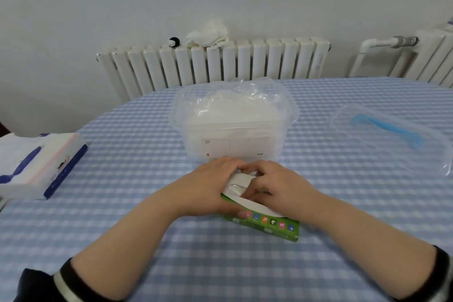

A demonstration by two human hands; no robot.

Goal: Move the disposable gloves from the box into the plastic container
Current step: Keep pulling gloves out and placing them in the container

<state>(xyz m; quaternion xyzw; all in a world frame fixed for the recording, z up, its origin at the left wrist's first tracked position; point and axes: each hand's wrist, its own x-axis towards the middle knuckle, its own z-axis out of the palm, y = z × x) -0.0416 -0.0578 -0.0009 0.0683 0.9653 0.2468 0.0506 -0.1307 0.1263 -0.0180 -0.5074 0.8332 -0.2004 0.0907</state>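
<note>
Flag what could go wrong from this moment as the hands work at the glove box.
1. The plastic container already brims with gloves; more may spill over its rim.
2. Both hands, left and right, crowd the green box opening, so the cardboard may tear or gloves come out clumped.

Worktop: your blue-checked worktop (122, 203).
Centre: plastic container (232, 135), green box (269, 224) before it.
Right: clear lid (392, 135).
Left: tissue pack (41, 167).
</note>
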